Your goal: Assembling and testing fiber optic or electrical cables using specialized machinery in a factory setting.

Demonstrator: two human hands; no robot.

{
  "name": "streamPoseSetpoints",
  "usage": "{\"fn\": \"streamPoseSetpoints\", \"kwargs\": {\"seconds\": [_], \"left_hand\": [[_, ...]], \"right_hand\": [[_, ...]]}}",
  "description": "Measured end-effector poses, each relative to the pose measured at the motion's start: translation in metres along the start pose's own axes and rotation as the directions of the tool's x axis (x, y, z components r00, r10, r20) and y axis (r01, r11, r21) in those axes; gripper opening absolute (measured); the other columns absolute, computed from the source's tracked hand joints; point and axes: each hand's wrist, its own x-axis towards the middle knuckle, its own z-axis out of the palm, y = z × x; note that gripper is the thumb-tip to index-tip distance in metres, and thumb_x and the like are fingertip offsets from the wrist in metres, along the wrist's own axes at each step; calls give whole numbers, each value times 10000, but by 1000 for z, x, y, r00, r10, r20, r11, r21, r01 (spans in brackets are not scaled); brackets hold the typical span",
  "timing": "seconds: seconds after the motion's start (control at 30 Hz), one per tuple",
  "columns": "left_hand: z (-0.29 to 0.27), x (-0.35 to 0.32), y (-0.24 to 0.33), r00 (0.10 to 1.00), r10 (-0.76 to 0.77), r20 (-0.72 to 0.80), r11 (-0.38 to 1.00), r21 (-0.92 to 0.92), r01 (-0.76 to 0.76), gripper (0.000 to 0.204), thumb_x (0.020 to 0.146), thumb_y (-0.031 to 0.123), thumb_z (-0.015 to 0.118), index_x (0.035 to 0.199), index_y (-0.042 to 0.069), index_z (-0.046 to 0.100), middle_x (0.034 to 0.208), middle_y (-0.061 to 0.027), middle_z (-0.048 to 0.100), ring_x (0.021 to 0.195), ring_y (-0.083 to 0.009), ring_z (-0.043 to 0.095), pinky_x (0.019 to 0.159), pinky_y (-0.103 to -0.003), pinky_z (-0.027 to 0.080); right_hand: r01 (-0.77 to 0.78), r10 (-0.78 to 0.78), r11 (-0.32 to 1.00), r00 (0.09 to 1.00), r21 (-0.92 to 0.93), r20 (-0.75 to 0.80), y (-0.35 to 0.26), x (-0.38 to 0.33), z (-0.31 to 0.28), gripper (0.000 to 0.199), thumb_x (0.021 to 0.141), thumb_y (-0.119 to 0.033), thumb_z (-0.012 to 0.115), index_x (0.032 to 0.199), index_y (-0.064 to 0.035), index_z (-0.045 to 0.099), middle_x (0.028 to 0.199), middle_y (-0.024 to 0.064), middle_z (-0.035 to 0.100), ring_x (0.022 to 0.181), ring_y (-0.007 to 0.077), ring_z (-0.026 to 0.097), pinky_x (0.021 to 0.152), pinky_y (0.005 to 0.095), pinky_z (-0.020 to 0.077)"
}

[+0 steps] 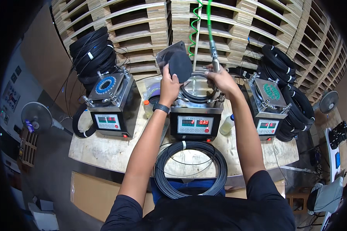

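The tabletop [110, 151] spreads below the fingers, bearing a machine [195, 129] just under them and a coil [221, 165] nearer the body. The left hand's [169, 87] fingers close on the lower edge of a plate [167, 54], with a black disc [181, 66] before it. The plate seems stiff, fairly heavy and slippery, the disc softer; the rims look the safest hold. The right hand's [222, 79] fingers curl around an air gun [215, 63], apparently light, rigid, best gripped by its body.
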Motion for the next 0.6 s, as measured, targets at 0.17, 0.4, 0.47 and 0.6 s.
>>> {"fn": "streamPoseSetpoints", "kwargs": {"seconds": [0.17,0.4,0.47,0.6], "left_hand": [[11,-9,16,991,20,-131,972,234,11,480,981,61,467,1451,26,373,1190,-359,622,1138,-503,600,933,-498,496],[10,-15,22,996,-15,-89,982,184,32,468,991,38,443,1451,36,360,1139,-331,649,973,-455,690,814,-486,549],[12,-15,24,995,-9,-95,985,171,25,464,995,39,438,1451,36,355,1125,-324,654,930,-436,704,768,-469,568],[11,-14,22,994,4,-109,988,155,13,460,1001,44,426,1453,40,340,1106,-316,662,878,-420,718,693,-442,608]], "right_hand": [[-241,171,915,958,325,230,-12,-15,5,281,954,-103,645,1207,-21,554,819,28,570,703,140,602,613,294,490],[-98,97,814,995,572,32,33,21,56,280,972,-96,624,1234,-27,554,856,40,600,698,138,599,638,285,506],[-45,88,804,995,593,-44,43,26,62,282,977,-104,619,1240,-26,550,861,41,604,694,135,594,642,280,500],[160,68,838,918,522,-391,45,28,64,305,987,-108,603,1268,-38,507,902,47,603,721,124,588,663,281,495]]}}
